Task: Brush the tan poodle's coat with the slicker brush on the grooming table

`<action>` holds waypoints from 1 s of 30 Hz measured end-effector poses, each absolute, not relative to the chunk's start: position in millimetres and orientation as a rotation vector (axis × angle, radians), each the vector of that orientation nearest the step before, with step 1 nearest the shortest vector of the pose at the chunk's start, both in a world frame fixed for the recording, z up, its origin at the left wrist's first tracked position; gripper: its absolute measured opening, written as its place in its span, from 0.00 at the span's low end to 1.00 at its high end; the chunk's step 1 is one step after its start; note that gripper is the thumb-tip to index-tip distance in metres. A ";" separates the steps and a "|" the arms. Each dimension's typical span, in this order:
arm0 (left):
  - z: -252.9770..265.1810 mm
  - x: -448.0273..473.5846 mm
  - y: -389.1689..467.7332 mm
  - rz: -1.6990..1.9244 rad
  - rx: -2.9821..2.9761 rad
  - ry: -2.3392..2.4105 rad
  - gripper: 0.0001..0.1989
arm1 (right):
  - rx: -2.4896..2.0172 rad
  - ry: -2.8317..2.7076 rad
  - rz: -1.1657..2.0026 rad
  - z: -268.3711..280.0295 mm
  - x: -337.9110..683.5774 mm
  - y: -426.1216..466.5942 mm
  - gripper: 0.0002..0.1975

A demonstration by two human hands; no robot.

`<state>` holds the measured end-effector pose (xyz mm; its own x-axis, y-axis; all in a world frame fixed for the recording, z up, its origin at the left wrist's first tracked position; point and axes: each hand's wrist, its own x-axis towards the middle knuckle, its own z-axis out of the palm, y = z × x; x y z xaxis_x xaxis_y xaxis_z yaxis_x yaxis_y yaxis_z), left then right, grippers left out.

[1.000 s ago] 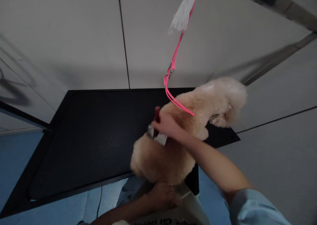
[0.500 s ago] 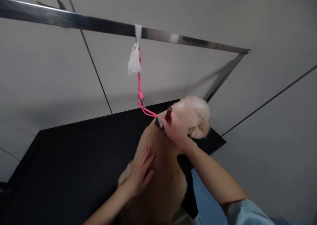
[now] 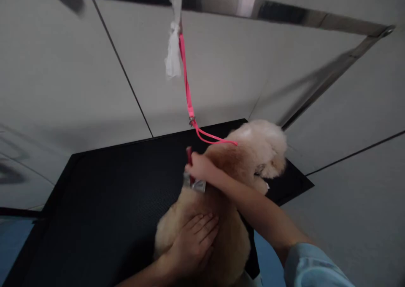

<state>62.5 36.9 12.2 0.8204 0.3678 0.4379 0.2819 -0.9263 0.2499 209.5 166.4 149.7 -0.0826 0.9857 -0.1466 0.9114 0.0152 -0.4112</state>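
A curly, cream-and-tan dog (image 3: 228,236) is on the black grooming table (image 3: 126,186), its pale head toward the far right. My right hand (image 3: 202,167) is closed around the red handle of a slicker brush (image 3: 198,186). The brush's flat grey head rests against the fur on the left side of the dog's back. Lower down, my left hand (image 3: 196,241) lies flat on the dog's back, fingers stretched out and holding nothing. A pink grooming loop (image 3: 186,84) runs down to the dog's neck, where part of it is hidden in fur.
A metal bar (image 3: 218,2) crosses above the table, with a slanting metal post (image 3: 329,78) at the right. White cloth (image 3: 174,51) is knotted on the bar where the pink loop hangs. Pale wall panels (image 3: 126,46) stand directly behind the table.
My right hand has moved with the brush from near the dog's neck down to the left side of its back. My left hand stays flat on the back. The view has shifted closer.
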 end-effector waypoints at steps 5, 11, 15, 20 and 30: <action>17.2 74.4 27.3 0.656 2.789 0.509 0.26 | -1.980 -2.014 0.318 140.9 200.2 160.0 0.12; 10.1 94.1 17.6 0.743 2.746 0.497 0.23 | -2.064 -2.056 0.504 133.6 204.4 162.7 0.10; 14.6 93.7 16.0 0.900 2.580 0.520 0.14 | -2.013 -1.879 0.230 141.3 218.5 138.4 0.11; 23.3 79.0 18.5 1.142 2.380 0.618 0.16 | -1.853 -1.821 0.619 133.0 259.1 105.7 0.09; 48.6 75.7 78.7 1.408 1.520 0.922 0.17 | -1.592 -1.517 0.652 100.8 303.8 75.6 0.07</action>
<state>75.7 78.7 48.6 0.0958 0.9237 0.3710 -0.0286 -0.3700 0.9286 303.8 75.6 100.8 0.1391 0.9759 0.1683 0.5495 0.0654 -0.8329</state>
